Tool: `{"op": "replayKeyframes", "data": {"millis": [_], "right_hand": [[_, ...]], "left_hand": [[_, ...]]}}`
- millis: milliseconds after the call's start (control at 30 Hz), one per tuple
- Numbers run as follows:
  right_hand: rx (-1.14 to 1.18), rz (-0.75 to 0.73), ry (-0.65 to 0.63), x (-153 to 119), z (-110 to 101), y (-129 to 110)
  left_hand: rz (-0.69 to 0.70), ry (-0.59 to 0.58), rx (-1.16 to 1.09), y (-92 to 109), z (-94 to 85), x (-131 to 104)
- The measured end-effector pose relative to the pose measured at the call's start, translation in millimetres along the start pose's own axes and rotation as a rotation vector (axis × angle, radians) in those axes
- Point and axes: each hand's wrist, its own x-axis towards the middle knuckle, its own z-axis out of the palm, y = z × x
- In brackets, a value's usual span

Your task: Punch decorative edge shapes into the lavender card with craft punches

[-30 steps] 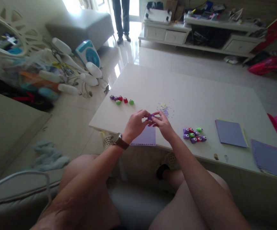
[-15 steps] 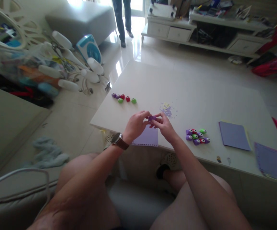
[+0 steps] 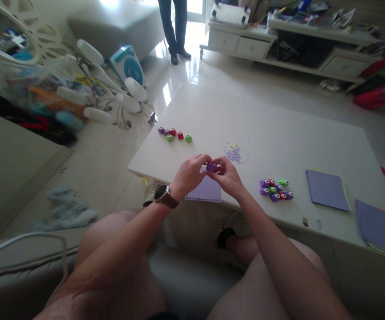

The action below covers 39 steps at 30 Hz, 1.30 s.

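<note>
Between my two hands is a small purple craft punch (image 3: 211, 167), held just above the table's near edge. My left hand (image 3: 194, 172), with a watch on its wrist, is closed on the punch's left side. From the right, the fingers of my right hand (image 3: 227, 175) grip it too. Below them lies a purple sheet of paper (image 3: 204, 189) with a row of punched holes along its near edge. Just beyond my hands is a scatter of tiny purple and yellow paper bits (image 3: 234, 152).
Several coloured punches (image 3: 172, 134) stand at the table's left, and more punches (image 3: 275, 190) at the right. Farther right lie a stack of purple paper (image 3: 327, 190) and punched sheets (image 3: 379, 229). A person's legs (image 3: 175, 31) are beyond the table (image 3: 295, 133).
The purple punch has been turned slightly between my fingers, and my right fingers have shifted around it. The standing person's foot has moved. The whole view has shifted a little.
</note>
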Motion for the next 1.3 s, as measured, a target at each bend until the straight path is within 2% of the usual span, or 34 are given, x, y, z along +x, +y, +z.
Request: {"op": "replayKeyframes", "data": {"millis": [367, 833, 1133, 1300], "right_hand": [[-0.19, -0.031, 0.005, -1.4, -8.8, -1.3], [-0.327, -0.162, 0.11, -9.8, -9.1, -8.6], [-0.376, -0.224, 0.107, -11.8, -8.8, -12.0], [-0.387, -0.209, 0.126, -12.3, -8.4, -14.1]], "left_hand": [[0.014, -0.074, 0.094, -8.1, 0.6, -3.7], [-0.024, -0.019, 0.041, 0.3, 3.6, -1.2], [-0.027, 0.021, 0.067, 1.1, 6.1, -0.5], [-0.019, 0.034, 0.059, 1.5, 6.4, -1.2]]}}
